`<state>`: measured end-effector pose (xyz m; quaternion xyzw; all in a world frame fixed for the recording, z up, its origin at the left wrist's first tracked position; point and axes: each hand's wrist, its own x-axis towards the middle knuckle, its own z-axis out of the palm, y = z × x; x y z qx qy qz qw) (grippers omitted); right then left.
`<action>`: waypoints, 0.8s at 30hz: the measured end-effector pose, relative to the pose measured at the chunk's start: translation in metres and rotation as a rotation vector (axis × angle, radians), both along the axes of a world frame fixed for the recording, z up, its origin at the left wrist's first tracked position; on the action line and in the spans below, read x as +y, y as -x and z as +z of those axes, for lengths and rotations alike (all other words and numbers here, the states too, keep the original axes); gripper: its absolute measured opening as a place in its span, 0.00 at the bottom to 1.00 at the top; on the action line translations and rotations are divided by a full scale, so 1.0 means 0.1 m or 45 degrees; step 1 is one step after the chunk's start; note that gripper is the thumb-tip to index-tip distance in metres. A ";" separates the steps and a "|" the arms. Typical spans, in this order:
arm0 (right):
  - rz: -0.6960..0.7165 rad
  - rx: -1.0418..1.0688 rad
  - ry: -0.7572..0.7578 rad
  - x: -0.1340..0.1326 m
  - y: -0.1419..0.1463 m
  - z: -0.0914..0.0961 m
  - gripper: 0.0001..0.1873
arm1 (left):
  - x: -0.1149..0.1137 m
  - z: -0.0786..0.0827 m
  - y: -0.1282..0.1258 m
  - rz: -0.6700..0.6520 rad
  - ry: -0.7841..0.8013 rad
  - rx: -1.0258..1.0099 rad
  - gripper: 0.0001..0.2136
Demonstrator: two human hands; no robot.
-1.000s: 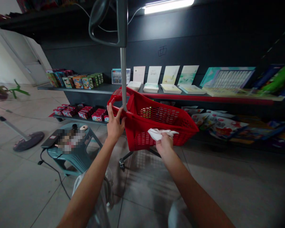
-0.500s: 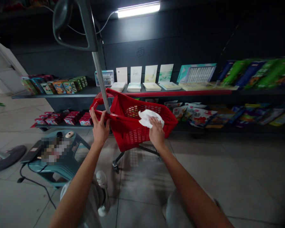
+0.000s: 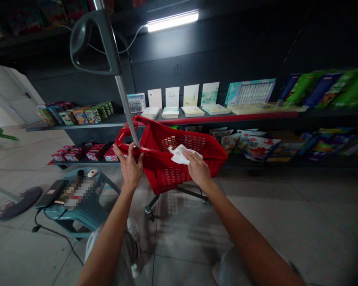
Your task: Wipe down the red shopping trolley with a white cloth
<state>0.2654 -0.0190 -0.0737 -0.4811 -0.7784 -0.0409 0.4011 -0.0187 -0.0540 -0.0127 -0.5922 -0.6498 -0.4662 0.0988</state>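
Observation:
A red plastic shopping cart (image 3: pixel 162 174) stands in front of me, with perforated basket sides and a wheeled metal frame. My left hand (image 3: pixel 130 167) rests against its near rim beside the handle end, fingers spread, close to the foot of a silver pole (image 3: pixel 125 104). Under the fingers of my right hand (image 3: pixel 199 170) is a crumpled white cloth (image 3: pixel 179 154), pressed on the cart's near top rim. Part of the cloth hangs past the fingertips to the left. The fingertips of the right hand are partly buried in its folds.
A teal plastic stool (image 3: pixel 86 216) at the left carries a dark device and small items, partly pixelated. A cable hangs from it. A round pole base (image 3: pixel 19 203) lies farther left. Behind the cart, a shelf (image 3: pixel 250 115) holds booklets, boxes and snack bags. A green stool (image 3: pixel 1 136) stands far left.
My right hand has slid the white cloth slightly left along the cart's rim. My left hand stays at the rim by the handle. The whole view has shifted slightly.

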 end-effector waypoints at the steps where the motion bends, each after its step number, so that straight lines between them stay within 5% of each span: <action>1: -0.032 -0.005 0.021 0.01 -0.15 0.00 0.32 | -0.02 0.02 0.01 -0.004 0.022 0.000 0.29; 6: -0.204 0.011 0.166 -0.02 -0.89 -0.06 0.31 | -0.08 0.10 0.02 0.022 0.141 -0.037 0.30; 10: -0.320 0.107 0.264 -0.08 -1.21 -0.10 0.30 | -0.05 0.12 -0.01 0.075 0.188 -0.076 0.31; 19: -0.262 0.069 0.250 -0.27 -1.10 0.02 0.30 | 0.00 -0.03 -0.10 0.056 0.249 -0.197 0.46; 24: -0.287 0.028 0.269 -0.32 -1.08 0.03 0.30 | -0.18 -0.11 -0.34 -0.034 0.256 -0.185 0.44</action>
